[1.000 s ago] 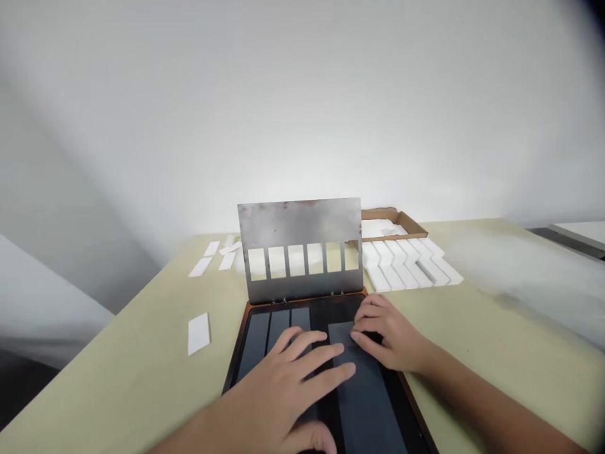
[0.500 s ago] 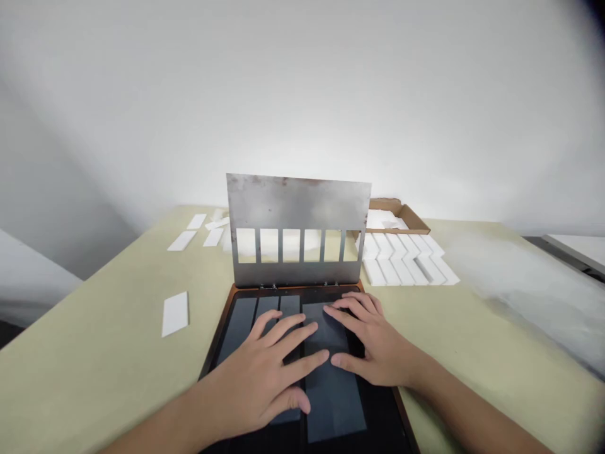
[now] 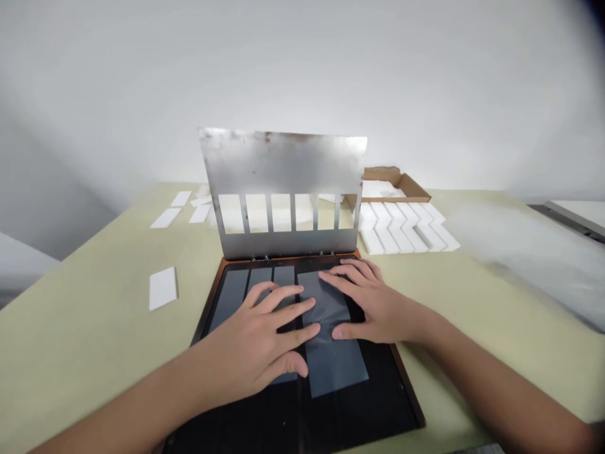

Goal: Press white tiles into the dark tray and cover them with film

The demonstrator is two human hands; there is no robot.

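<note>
A thin, translucent bluish-grey film strip (image 3: 336, 366) lies slightly askew on a black board (image 3: 382, 407) with a brown edge. My left hand (image 3: 265, 340) is spread palm down, its fingertips at the strip's left side. My right hand (image 3: 373, 306) rests at the strip's upper right with fingers apart and thumb on the film. Small creases show between the hands. Three similar strips (image 3: 229, 293) lie side by side at the left, partly under my left hand. Hinged to the board's far edge, a metal plate (image 3: 288, 164) with several rectangular windows stands raised.
Several white blocks (image 3: 401, 230) are lined up in rows at the back right, in front of a cardboard box (image 3: 416, 188) holding white pieces. A single white rectangular piece (image 3: 163, 289) lies at the left, with others (image 3: 165, 218) behind it. Clear plastic sheeting (image 3: 529, 258) covers the right side.
The view has tilted down, so the board and plate sit higher in the picture. My hands stay on the film, fingers slightly shifted, and creases now show in it.
</note>
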